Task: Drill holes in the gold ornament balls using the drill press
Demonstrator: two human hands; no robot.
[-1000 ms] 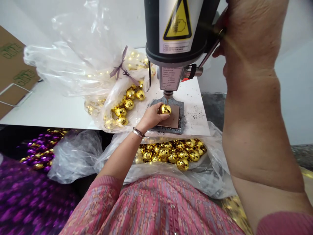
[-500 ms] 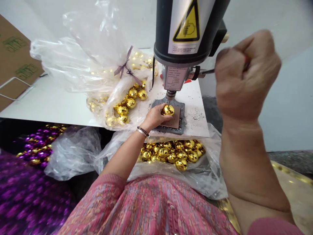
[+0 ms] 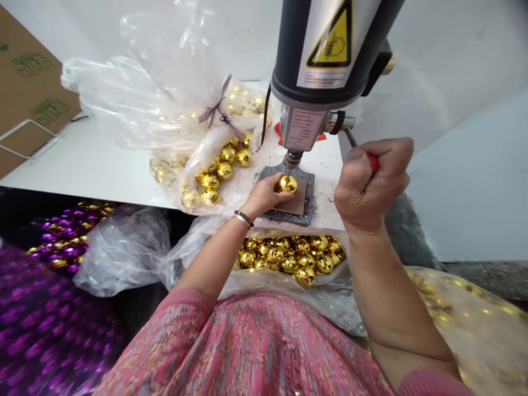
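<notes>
My left hand (image 3: 267, 194) pinches a shiny gold faceted ball (image 3: 287, 183) on a brown square pad (image 3: 293, 203), which lies on the grey base of a bench drill press (image 3: 325, 60). The thin drill bit (image 3: 289, 170) meets the top of the ball; how deep it reaches I cannot tell. To the right, my right hand (image 3: 373, 184) is closed round the red knob (image 3: 373, 163) of the press's feed lever (image 3: 350, 136).
Gold balls (image 3: 275, 254) fill a plastic bag at the table's front edge. Another clear bag (image 3: 193, 181) of gold balls lies left of the press. A cardboard box (image 3: 37, 82) stands far left, and purple balls (image 3: 61, 236) sit below. Dark shavings (image 3: 319, 190) dot the white table.
My right hand has pulled the feed lever down and moved lower. My left hand still holds the gold ball under the bit. The view has shifted slightly.
</notes>
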